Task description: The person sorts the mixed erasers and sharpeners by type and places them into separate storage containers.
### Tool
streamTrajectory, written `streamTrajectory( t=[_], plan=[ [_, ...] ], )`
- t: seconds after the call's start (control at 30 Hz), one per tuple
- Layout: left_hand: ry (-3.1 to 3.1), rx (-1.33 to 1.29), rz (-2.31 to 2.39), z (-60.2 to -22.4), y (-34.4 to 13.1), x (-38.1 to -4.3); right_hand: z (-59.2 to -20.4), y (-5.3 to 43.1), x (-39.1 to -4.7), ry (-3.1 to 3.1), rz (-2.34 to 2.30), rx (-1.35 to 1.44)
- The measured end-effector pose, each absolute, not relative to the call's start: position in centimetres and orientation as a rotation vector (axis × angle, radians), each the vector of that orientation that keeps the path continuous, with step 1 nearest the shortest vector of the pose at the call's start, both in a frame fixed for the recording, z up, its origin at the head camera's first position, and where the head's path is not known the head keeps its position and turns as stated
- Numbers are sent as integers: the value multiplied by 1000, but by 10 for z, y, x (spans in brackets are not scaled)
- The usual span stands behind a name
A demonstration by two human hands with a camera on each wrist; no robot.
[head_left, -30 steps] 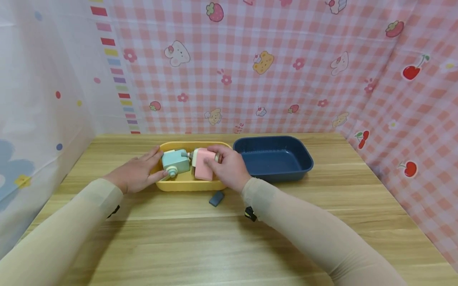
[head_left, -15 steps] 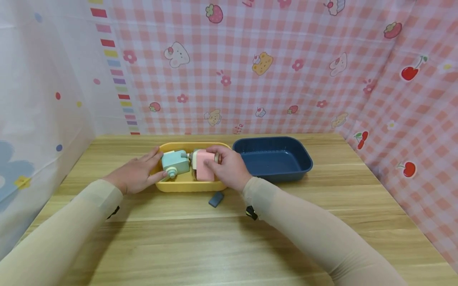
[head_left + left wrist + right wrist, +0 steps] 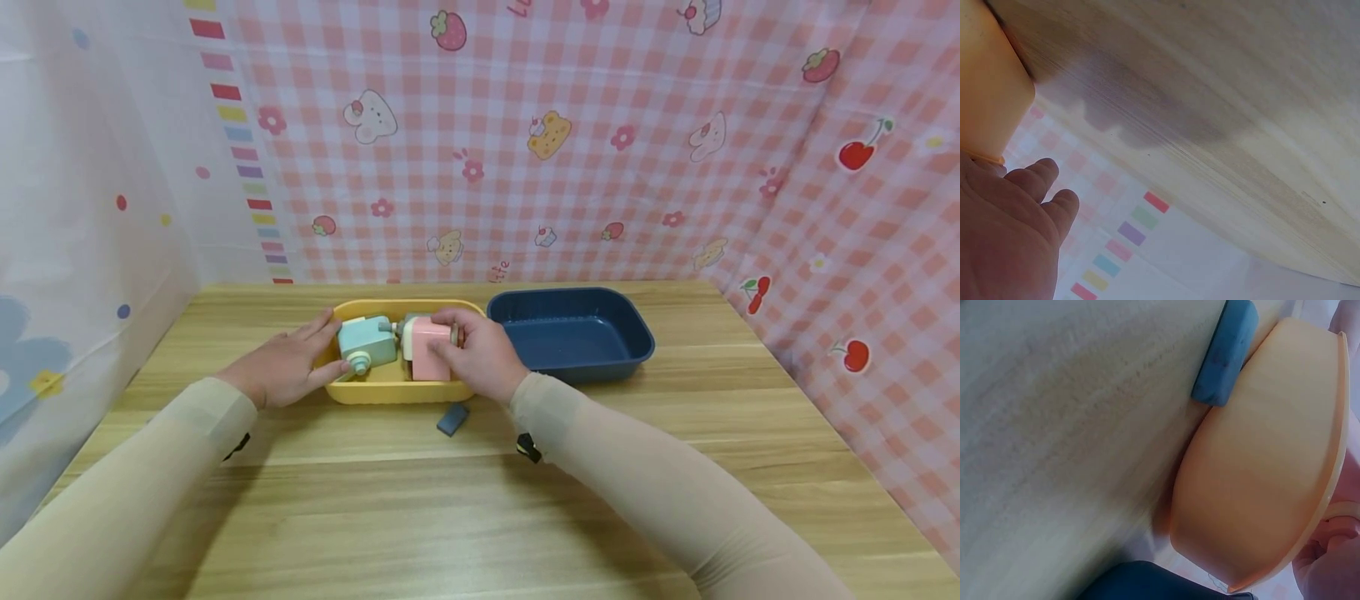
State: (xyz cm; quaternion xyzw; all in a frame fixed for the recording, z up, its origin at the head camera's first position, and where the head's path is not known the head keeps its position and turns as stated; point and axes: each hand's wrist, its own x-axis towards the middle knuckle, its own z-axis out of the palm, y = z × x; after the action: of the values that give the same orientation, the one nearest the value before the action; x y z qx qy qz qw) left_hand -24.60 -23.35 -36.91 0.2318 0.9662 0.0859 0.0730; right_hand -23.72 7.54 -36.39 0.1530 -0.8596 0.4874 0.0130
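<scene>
A yellow bin (image 3: 405, 392) stands on the table. My left hand (image 3: 281, 362) rests at its left end, fingers extended along the rim and thumb beside a mint-green boxy toy (image 3: 367, 340) with a round cream-and-green knob. Inside the right half of the bin, my right hand (image 3: 483, 350) holds a pink boxy toy (image 3: 431, 350) with a cream side, thumb on its face and fingers over its right end. The palm side of that hand is hidden in the head view. In the right wrist view the bin's outer wall (image 3: 1260, 462) covers most of the toy.
Right of the yellow bin stands a dark blue bin (image 3: 577, 367), close beside it. A small blue-grey block (image 3: 452, 419) lies on the wooden table (image 3: 420, 517) in front of the yellow bin. A pink checked cloth (image 3: 480, 142) hangs behind.
The pink toy has shifted and turned slightly to the right in my right hand's hold. My left hand has stayed at the bin's left end.
</scene>
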Motion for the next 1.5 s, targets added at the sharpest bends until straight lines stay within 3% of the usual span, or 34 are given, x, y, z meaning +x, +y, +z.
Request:
streamTrajectory(
  t=[1.5],
  plan=[
    [2906, 706, 267, -370, -234, -247, -362, 77, -236, -2778, 1515, 521]
  ],
)
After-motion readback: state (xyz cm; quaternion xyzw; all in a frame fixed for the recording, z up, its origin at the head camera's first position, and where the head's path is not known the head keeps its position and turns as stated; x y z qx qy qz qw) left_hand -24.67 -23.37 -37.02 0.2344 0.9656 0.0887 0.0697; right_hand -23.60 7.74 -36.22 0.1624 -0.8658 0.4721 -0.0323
